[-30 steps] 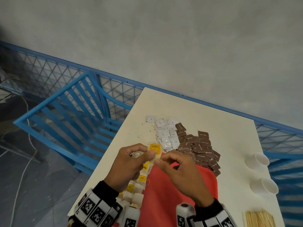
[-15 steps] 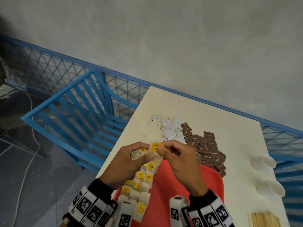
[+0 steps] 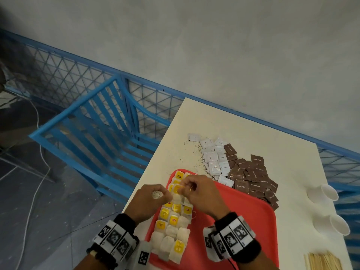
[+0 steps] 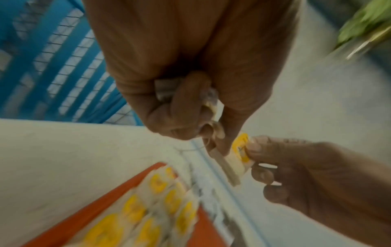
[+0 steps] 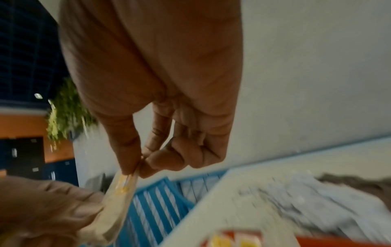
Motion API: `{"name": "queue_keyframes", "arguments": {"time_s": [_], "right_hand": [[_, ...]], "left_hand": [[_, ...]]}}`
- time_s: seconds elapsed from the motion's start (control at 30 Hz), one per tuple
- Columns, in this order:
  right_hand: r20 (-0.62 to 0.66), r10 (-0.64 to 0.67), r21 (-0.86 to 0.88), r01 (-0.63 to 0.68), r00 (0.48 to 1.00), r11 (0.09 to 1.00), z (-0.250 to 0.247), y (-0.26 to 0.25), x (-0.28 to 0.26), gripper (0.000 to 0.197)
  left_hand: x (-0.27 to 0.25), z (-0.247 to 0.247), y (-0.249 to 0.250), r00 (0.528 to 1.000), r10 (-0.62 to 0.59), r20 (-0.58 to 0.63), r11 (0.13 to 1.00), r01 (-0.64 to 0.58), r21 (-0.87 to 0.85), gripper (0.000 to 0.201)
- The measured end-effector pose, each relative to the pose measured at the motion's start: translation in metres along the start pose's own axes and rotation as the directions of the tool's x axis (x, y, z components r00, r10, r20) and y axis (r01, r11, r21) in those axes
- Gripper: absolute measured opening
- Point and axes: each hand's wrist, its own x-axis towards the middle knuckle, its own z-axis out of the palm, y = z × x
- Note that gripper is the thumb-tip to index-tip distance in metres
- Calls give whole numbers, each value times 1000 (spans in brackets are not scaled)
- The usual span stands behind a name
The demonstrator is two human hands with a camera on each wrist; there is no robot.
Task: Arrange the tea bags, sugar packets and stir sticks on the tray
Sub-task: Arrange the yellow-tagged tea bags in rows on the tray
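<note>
Both hands are bare. The left hand [image 3: 151,199] comes out of a black knitted cuff [image 3: 124,221], and just behind the cuff a band of white blocks [image 3: 115,238] wraps the wrist, each block printed with a black-and-white square code. A white box with one more code [image 3: 143,257] sits on the inner side of that band, and a thin black strap lies nearer the elbow. The right hand [image 3: 202,195] wears the same set: a black cuff [image 3: 226,219], a ring of white coded blocks [image 3: 233,236], and a wider black band [image 3: 251,252] behind it.
</note>
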Motion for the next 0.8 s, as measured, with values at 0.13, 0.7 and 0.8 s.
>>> {"name": "queue_keyframes", "arguments": {"time_s": [0.13,0.7,0.8], "right_hand": [[112,125,-80,-116,986,990,46,37,16,29],[-3,113,-199,-111,994,974,88,52,19,13],[221,124,-327,-46,967,944,95,53,12,20]], "left_hand": [[12,13,-51,993,-111,44,967,98,237,14],[16,-4,-66,900,-433,54,815,416,-403,44],[15,-9,-57,861,-481,166,620,469,-629,56]]}}
